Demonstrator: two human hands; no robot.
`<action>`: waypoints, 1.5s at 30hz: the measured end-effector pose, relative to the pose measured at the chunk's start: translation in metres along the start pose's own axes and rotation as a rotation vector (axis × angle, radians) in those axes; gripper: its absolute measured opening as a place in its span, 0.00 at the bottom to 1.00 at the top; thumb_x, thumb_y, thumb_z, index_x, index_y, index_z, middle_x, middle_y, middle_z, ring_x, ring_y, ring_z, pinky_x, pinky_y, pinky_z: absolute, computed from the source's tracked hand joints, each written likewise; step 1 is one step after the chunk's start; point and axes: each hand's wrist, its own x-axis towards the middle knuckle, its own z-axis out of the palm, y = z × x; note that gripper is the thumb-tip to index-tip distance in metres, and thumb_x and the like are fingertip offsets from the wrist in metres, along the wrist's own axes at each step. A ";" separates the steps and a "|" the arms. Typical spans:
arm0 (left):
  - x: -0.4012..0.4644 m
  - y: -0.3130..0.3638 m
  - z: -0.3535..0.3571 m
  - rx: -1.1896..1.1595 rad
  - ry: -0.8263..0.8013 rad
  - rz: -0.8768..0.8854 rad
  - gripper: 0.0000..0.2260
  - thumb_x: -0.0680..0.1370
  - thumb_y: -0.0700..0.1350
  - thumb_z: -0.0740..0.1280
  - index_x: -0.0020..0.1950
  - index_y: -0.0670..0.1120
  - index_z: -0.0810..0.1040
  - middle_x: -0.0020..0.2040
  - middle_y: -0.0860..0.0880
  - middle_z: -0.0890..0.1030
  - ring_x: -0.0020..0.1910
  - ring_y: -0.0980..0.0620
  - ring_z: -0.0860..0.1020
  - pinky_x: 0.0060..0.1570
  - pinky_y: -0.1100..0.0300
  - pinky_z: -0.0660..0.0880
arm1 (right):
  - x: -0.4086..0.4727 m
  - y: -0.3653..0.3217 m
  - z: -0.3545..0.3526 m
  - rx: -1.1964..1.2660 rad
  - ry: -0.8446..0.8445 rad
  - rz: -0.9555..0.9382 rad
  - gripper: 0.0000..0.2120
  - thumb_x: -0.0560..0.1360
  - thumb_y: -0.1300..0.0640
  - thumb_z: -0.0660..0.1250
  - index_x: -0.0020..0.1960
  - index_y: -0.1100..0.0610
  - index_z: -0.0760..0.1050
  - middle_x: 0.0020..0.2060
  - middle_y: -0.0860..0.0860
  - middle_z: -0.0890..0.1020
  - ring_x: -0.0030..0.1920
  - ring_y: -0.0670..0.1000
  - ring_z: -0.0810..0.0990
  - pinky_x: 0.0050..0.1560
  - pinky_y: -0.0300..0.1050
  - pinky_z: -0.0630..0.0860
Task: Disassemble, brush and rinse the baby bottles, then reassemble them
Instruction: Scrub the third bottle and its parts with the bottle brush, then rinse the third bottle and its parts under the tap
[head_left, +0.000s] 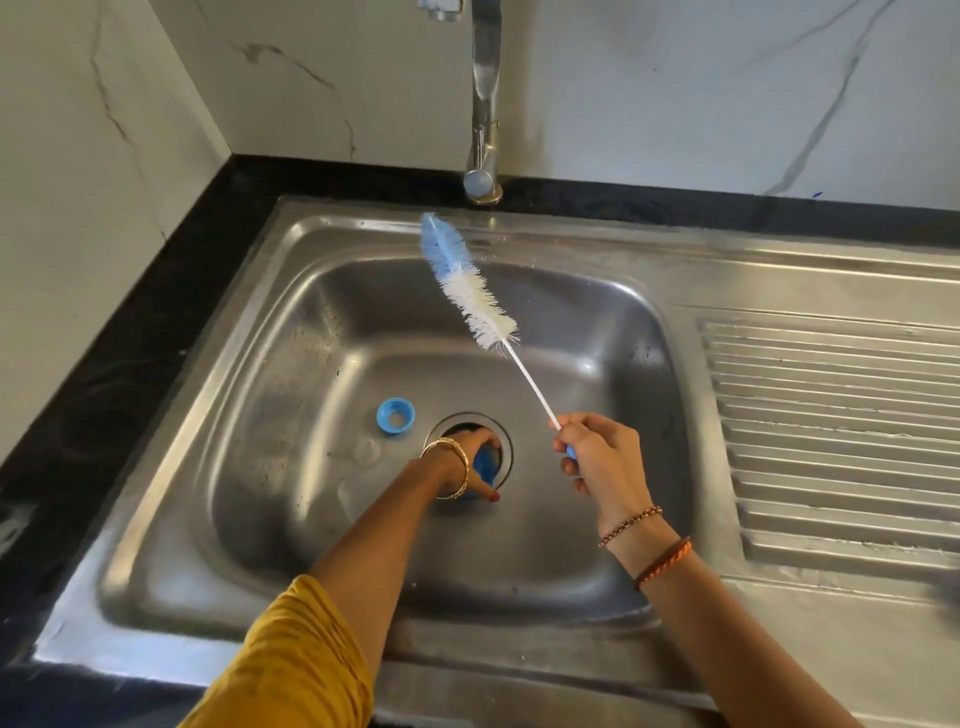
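1. The left hand (470, 462) reaches down to the drain (470, 452) at the bottom of the steel sink (291, 519); its fingers curl round a blue bottle part (484, 464) sitting right over the drain, though exactly what that part is stays hidden under the hand.
2. The right hand (597, 457) is just right of the drain and above it, fingers closed round the blue handle end of the bottle brush (470, 283), whose bristle head angles up toward the tap (485, 104).
3. A blue screw ring (396, 414) lies loose on the sink floor just left of the drain.
4. Risks, as I judge them: the wet part could slip from the curled fingers into the drain opening; the raised brush may flick water or knock the tap; the loose ring could be nudged toward the drain.
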 end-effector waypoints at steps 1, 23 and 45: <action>0.000 -0.001 0.000 0.013 0.013 -0.007 0.34 0.65 0.52 0.76 0.66 0.49 0.65 0.65 0.47 0.71 0.62 0.45 0.71 0.60 0.52 0.72 | 0.000 0.000 0.000 -0.001 0.003 -0.008 0.11 0.75 0.65 0.61 0.37 0.56 0.77 0.29 0.50 0.75 0.29 0.45 0.70 0.21 0.29 0.65; -0.037 0.069 -0.021 -0.366 0.472 -0.053 0.18 0.75 0.43 0.68 0.63 0.43 0.73 0.63 0.44 0.75 0.60 0.46 0.74 0.58 0.58 0.69 | -0.032 0.000 -0.071 -0.320 0.588 -0.508 0.08 0.71 0.67 0.65 0.44 0.59 0.81 0.31 0.51 0.77 0.32 0.50 0.73 0.32 0.25 0.64; -0.074 0.080 -0.016 -0.513 0.445 -0.084 0.22 0.74 0.39 0.69 0.66 0.41 0.67 0.62 0.41 0.74 0.60 0.42 0.74 0.59 0.51 0.72 | -0.048 0.010 -0.096 -0.754 0.638 -0.448 0.19 0.73 0.63 0.64 0.64 0.59 0.71 0.62 0.59 0.71 0.63 0.59 0.66 0.61 0.47 0.66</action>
